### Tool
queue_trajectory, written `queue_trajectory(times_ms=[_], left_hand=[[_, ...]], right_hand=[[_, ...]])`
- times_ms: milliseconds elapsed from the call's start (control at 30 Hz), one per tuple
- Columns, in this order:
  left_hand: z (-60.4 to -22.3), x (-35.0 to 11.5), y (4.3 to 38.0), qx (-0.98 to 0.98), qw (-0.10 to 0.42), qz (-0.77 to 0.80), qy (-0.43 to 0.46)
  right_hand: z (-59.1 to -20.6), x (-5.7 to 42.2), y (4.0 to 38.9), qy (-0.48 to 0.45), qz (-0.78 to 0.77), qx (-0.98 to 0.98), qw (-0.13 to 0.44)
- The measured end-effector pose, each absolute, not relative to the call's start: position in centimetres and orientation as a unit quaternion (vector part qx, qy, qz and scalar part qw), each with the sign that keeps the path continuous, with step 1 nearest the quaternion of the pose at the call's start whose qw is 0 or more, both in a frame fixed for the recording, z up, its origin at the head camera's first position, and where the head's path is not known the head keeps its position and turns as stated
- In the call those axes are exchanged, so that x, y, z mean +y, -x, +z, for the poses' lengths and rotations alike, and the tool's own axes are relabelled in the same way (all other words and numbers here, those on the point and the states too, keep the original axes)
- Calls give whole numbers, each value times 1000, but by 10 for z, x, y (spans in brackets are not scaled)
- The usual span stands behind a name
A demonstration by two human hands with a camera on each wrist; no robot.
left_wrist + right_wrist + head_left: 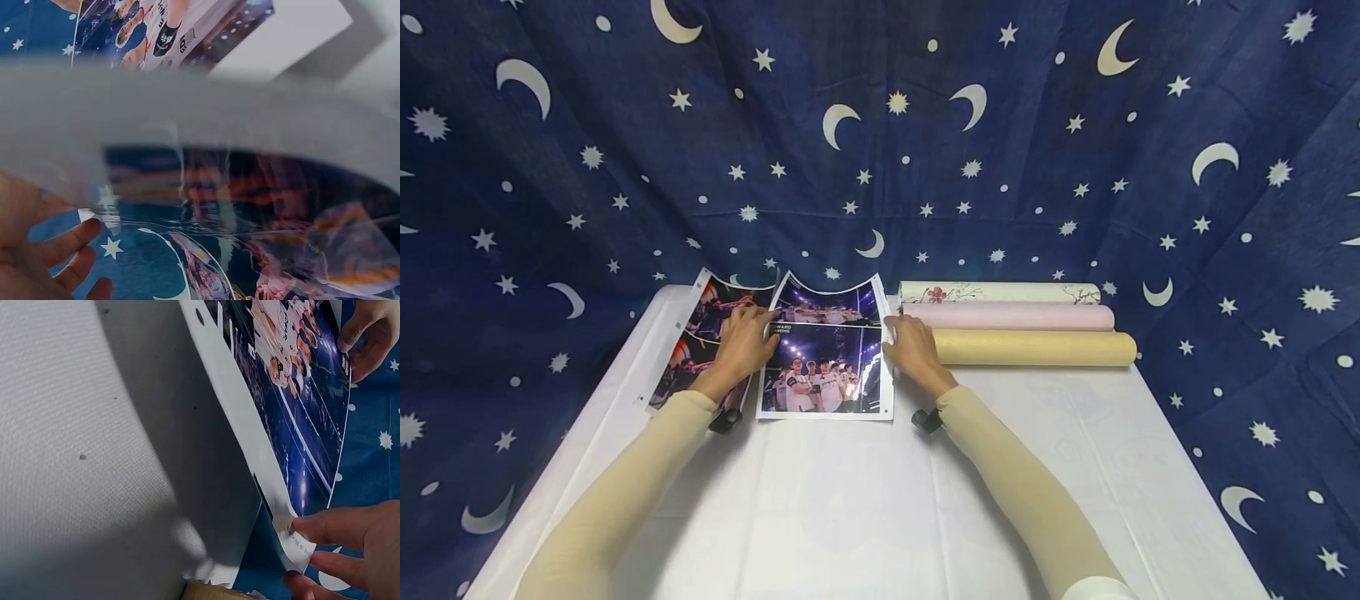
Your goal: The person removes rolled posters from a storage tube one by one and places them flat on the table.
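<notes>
A glossy photo print (827,379) of a group in white shirts lies between the two hands, its far end bowed upward against the backdrop. My left hand (741,346) pinches its left edge; in the right wrist view that left hand (373,334) has its thumb on the print. At the right edge my right hand (913,346) pinches the white border, thumb and fingers (331,528) on either side. Another glossy print (681,367) lies under and left of my left forearm. In the left wrist view a blurred sheet crosses in front of my left hand (47,250).
Three rolls lie side by side at the right: a white one with blossom branches (1000,292), a pink one (1022,317) and a yellow one (1037,347). A white cloth (850,500) covers the table. Behind hangs a blue curtain (880,133) with moons and stars.
</notes>
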State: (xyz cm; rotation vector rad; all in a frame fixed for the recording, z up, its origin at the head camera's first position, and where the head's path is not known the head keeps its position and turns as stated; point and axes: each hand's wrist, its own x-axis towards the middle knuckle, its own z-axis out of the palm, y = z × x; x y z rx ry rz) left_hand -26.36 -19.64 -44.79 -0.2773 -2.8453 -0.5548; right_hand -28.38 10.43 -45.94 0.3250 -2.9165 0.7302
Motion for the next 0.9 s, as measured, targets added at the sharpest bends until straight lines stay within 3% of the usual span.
queue_trajectory(times_ms=[467, 667, 900], left_hand=[[-450, -198, 264, -966, 123, -209, 92], [-441, -194, 252, -951, 154, -247, 104], [-428, -183, 229, -932, 153, -310, 113]], right_hand=[[-458, 106, 279, -119, 255, -956, 85], [-448, 114, 264, -136, 299, -938, 110], [-432, 125, 241, -172, 345, -911, 148]])
